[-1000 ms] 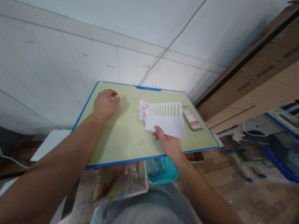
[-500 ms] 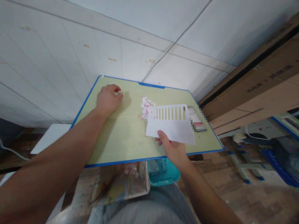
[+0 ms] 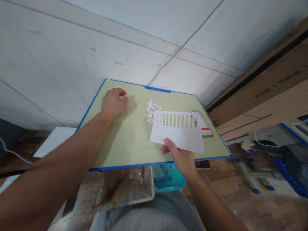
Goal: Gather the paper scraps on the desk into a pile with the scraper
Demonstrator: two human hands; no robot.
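Note:
My right hand (image 3: 179,157) grips a white paper sheet (image 3: 176,138) by its near edge, thumb on top and fingers underneath. A row of several long slots is cut through the far half of the sheet. Just past its left corner lies a small heap of pink and white paper scraps (image 3: 152,112), partly covered by the sheet. My left hand (image 3: 114,102) rests on the left side of the table, loosely curled, with a gap between thumb and fingers and nothing visible in it.
The pale green table (image 3: 130,141) has a blue rim and stands against a white wall. A blurred-out object (image 3: 208,130) lies at its right. Below the near edge are a teal basket (image 3: 172,186) and a patterned bag (image 3: 134,195). Cardboard boxes (image 3: 260,96) stand at right.
The slotted sheet has shifted slightly right and its far edge now overlaps the blurred object more. My left hand keeps its place on the table.

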